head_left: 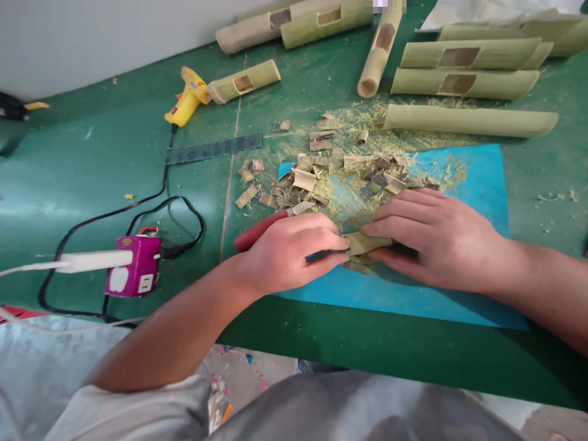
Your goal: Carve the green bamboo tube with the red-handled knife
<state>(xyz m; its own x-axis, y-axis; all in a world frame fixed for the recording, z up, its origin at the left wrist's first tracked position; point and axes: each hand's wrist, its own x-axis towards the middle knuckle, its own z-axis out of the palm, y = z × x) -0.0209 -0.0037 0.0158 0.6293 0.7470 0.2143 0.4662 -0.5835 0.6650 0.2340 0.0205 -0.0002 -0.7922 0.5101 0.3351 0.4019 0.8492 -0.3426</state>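
Note:
Between my two hands is a small flat piece of bamboo (362, 243), held low over the blue sheet (478, 184). My left hand (298, 248) pinches its left end between thumb and fingers. Closed on its right end is my right hand (427, 236), which hides part of it. A knife with a red handle (261, 231) lies just beyond my left hand, its short blade pointing at the scraps. Bamboo scraps (303, 180) and pale shavings are heaped on the far side of both hands.
Cut bamboo tubes with rectangular openings (468, 84) lie at the back right, others along the back (331, 24). A yellow glue gun (188, 98) rests at the left, its black cord running to a purple power adapter (134, 266). A dark strip (214, 149) lies on the green table.

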